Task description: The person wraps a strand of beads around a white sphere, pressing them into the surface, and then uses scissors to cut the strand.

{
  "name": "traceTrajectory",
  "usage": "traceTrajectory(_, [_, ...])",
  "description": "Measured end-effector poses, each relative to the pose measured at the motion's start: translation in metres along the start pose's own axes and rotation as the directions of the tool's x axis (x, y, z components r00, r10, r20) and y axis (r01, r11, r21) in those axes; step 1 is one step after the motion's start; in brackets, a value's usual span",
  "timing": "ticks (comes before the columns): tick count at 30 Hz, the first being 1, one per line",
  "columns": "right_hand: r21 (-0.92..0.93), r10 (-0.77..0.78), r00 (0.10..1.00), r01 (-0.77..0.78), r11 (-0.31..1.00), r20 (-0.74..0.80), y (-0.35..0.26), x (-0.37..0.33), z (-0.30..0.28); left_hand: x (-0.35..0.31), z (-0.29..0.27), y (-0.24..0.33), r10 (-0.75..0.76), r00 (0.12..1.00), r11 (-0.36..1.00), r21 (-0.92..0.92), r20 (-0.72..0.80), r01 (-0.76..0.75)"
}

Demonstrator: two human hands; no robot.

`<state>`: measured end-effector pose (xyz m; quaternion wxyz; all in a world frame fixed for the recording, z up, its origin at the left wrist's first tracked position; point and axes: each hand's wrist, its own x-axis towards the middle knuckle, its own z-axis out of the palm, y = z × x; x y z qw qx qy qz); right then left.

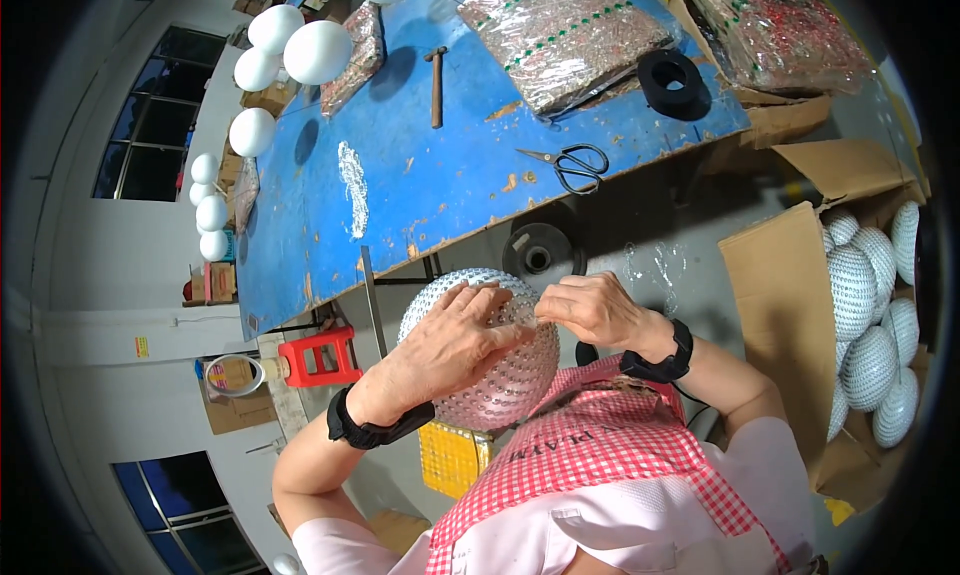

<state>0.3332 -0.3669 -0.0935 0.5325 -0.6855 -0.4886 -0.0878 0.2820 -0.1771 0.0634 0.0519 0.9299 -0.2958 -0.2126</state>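
A large round ball point(515, 375), covered in rows of small shiny beads, is in front of my apron, below the near edge of the blue table. My left hand point(450, 340) lies curved over its top and left side, thumb stretched towards the right. At the ball's upper right, my right hand point(592, 310) is closed in a pinch, fingertips close to the left thumb. Whatever those fingertips hold is too small to make out. Both wrists carry black bands. The ball's underside is hidden.
On the blue table point(420, 185) lie scissors point(575, 163), a hammer point(436, 87), a black roll point(672, 83) and plastic-wrapped packages point(565, 35). White balls point(318, 52) cluster at the left. A carton point(775, 315) of beaded balls stands right; a red stool point(320, 357) stands left.
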Motion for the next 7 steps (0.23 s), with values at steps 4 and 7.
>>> traceTrajectory(4, [0.04,-0.038,0.999,0.038,0.998,-0.013,0.0059,0.0013,-0.0001,-0.001,0.0,0.0026,0.001,1.0,0.999,0.051,0.02,-0.002])
traceTrajectory(7, [0.008,-0.011,0.999,0.01,1.0,0.039,0.0046,-0.0009,0.0026,-0.0003,0.0007,0.0003,0.011,0.998,0.999,0.05,0.058,-0.014])
